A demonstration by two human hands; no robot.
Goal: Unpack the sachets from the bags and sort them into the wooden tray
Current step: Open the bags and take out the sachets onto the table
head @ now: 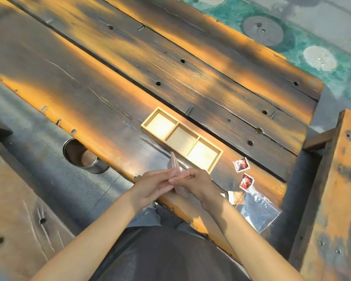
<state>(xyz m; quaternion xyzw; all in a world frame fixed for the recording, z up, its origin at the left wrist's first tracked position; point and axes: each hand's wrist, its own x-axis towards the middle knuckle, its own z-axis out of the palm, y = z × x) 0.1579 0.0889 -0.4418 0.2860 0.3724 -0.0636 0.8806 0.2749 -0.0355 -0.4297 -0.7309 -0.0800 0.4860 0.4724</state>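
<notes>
Now both hands, left (152, 184) and right (195, 184), pinch a bag (174, 163) to open it; the tray (181, 138) waits empty nearby.

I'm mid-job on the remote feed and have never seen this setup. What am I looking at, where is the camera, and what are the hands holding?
No machine here: a person's bare hands, filmed from a head-worn camera looking down. The left hand and right hand together pinch a small clear bag over the table's near edge. Just beyond sits the wooden tray, its three compartments holding nothing. To the right lie two red sachets, a brown sachet and another clear bag. A metal cup stands left, below the wooden table.
</notes>
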